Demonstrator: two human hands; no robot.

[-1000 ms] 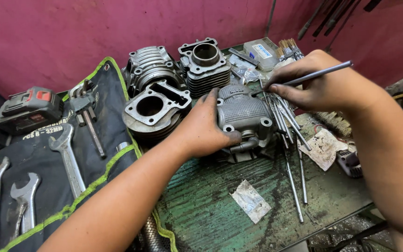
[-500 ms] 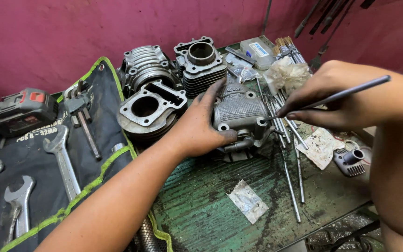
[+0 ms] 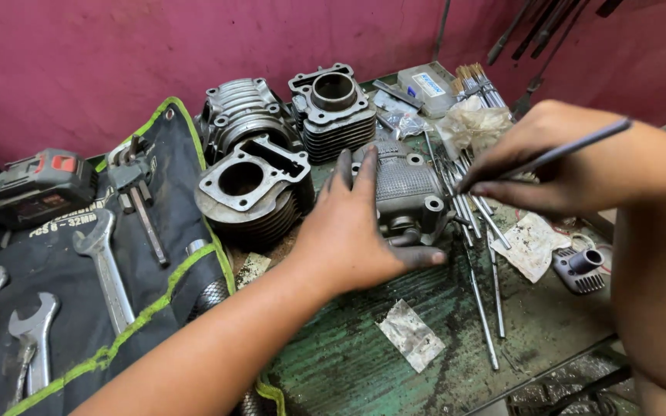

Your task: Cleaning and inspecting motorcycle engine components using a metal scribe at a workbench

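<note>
Our left hand (image 3: 360, 235) steadies the engine head (image 3: 406, 192) at centre frame; our right hand (image 3: 560, 158) pinches one thin rod (image 3: 572, 148), none fitted yet.

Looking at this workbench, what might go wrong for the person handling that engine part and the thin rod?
The left hand only rests on the grey cylinder head, so it may shift if pushed. The right hand pinches a thin metal rod over loose rods lying near the green table edge; a nudge could roll them off. The greasy fingers might also slip.
</note>
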